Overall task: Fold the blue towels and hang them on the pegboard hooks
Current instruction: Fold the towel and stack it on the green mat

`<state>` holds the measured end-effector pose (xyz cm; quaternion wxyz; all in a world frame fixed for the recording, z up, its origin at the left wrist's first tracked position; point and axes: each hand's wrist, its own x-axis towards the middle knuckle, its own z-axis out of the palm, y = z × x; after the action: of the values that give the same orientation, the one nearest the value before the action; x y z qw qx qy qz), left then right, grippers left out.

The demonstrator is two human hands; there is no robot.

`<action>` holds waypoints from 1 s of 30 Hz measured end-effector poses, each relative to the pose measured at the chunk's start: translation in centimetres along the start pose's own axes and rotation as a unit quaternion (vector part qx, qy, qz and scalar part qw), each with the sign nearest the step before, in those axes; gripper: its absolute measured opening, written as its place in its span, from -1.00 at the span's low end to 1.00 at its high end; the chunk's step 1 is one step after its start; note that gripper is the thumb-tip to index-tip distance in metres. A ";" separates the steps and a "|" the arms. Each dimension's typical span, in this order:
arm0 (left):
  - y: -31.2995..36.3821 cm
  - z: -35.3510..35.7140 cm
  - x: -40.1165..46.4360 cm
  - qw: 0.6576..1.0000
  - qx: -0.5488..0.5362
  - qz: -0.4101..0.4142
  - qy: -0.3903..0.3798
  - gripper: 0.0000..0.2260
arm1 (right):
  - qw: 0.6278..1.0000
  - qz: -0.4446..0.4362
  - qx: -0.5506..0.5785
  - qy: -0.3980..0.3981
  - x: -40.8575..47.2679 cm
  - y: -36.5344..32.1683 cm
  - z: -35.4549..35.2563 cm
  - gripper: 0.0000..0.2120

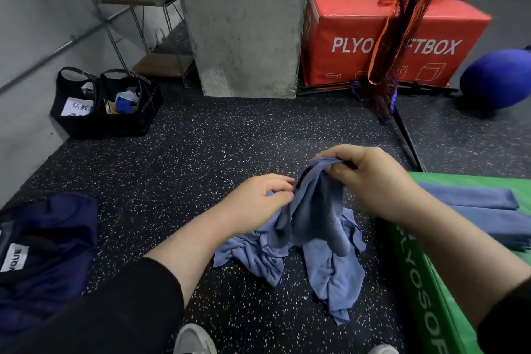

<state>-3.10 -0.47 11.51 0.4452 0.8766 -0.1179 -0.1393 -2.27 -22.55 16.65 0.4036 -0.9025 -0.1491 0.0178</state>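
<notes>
Both my hands are on the crumpled blue cloth towel. My right hand has the top edge pinched between thumb and curled fingers and holds it up off the floor. My left hand grips the same towel lower down on its left side, fingertips closed on a fold. Most of the cloth hangs down from those two grips and bunches in a wrinkled heap on the black rubber floor with white speckles, right in front of me.

To my right sits a green padded box with white lettering down its side. On top of it lie two folded blue towels, flat, one just beside the other.

Off to my left on the floor is a dark navy fabric bag with a white label. Farther back by the wall stands a black double-handled tote with paper and bits of blue and white inside. A grey concrete pillar rises straight ahead, a wire shelf rack to its left. Behind the pillar on the right is a red padded box with white lettering, with an orange and dark mesh strap hanging in front of it. A round blue ball rests at the far right. The toes of my pale shoes show at the bottom edge.
</notes>
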 end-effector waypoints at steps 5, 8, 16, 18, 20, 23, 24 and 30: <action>0.4 0.0 -0.6 0.992 -0.124 -0.002 0.032 -0.85 | 0.999 -0.016 0.018 -0.022 -0.8 -0.3 -0.5 -0.71; 0.9 1.1 -0.1 0.996 -0.086 -0.007 0.022 -0.76 | 1.000 -0.015 0.013 -0.019 -0.9 -0.2 -0.2 -0.73; 0.5 2.8 1.4 0.994 0.012 -0.037 0.104 -0.92 | 0.999 -0.007 0.031 -0.001 -0.7 0.2 0.1 -0.74; 0.0 2.5 1.5 0.990 0.056 -0.075 0.109 -0.90 | 0.999 -0.011 0.039 0.010 -0.8 0.2 0.0 -0.71; -1.0 2.1 1.3 0.980 0.143 -0.102 0.092 -0.91 | 0.999 -0.011 0.048 0.023 -0.8 0.2 -0.2 -0.71; -2.9 1.5 0.6 0.960 0.228 -0.143 0.077 -0.79 | 0.995 -0.004 0.067 0.068 -0.9 0.2 -0.9 -0.73; -3.6 1.3 0.3 0.954 0.242 -0.163 0.075 -0.76 | 0.993 -0.004 0.072 0.090 -1.0 0.3 -1.2 -0.73; -6.5 -2.0 -1.5 0.921 0.288 -0.253 0.071 -0.83 | 0.983 0.042 0.078 0.161 -0.8 2.9 -2.5 -0.77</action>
<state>-3.27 5.26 7.53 0.1302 0.9752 0.1046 -0.1450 -1.95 -26.43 16.09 0.4907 -0.8646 -0.0418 -0.0995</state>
